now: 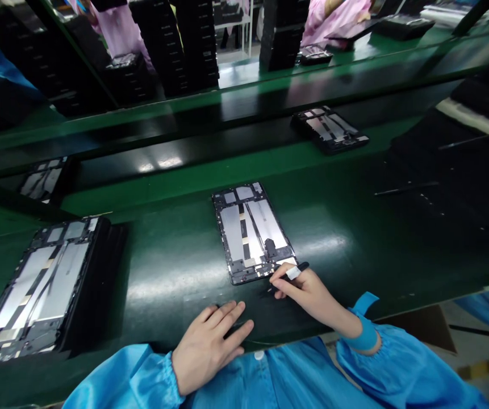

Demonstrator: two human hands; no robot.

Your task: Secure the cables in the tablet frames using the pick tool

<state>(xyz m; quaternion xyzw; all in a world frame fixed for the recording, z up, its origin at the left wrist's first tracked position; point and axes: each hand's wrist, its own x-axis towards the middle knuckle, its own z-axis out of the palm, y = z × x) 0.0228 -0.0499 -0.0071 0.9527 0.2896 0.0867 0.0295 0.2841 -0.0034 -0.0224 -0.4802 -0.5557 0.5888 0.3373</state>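
An opened tablet chassis [250, 230] with silver battery panels lies face up on the green bench [176, 267] in front of me. My right hand [308, 292] is closed around a thin black tool [293, 272] with a white label, its tip at the chassis's near right corner. My left hand [210, 343] rests flat on the bench near the front edge, fingers stretched out, holding nothing, a little short of the chassis. Both arms wear blue sleeves; a blue strap circles my right wrist.
A stack of similar chassis in black trays [42, 287] stands at my left. Another chassis [329, 128] lies farther back on the right beside a black belt. A black mat with thin rods [452, 182] covers the right. People in pink coats and tall tray stacks [176, 42] are beyond.
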